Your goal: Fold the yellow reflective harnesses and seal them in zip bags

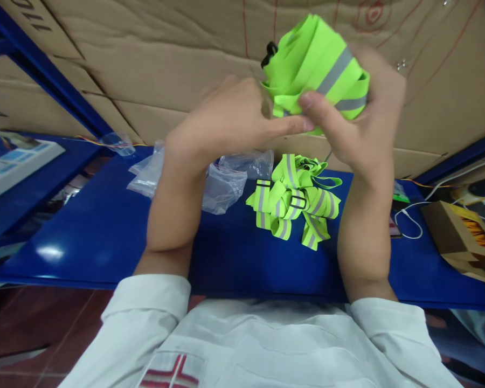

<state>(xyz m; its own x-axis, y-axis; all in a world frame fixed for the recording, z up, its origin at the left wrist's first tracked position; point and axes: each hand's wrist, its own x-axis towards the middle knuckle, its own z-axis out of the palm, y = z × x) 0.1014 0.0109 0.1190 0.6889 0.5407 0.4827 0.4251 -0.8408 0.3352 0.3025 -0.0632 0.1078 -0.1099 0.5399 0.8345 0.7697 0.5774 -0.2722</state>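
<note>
A bundle of neon yellow-green reflective strap (307, 59) with grey stripes is held up in front of the cardboard. My right hand (372, 118) wraps round its right side, thumb across the front. My left hand (234, 116) is closed at the bundle's lower left, its thumb pressed on the strap near my right thumb; its curled fingers are slightly blurred. A black clip (269, 54) sticks out at the bundle's left. Below, on the blue table (92, 231), lies a loose heap of similar reflective straps (291, 202) with black buckles.
Clear plastic bags (226, 186) lie left of the heap, partly behind my left forearm. A clear plastic cup (119, 144) rests farther left. Cardboard (165, 64) stands along the back. To the right are a white cable (414, 229) and an open cardboard box (452, 231).
</note>
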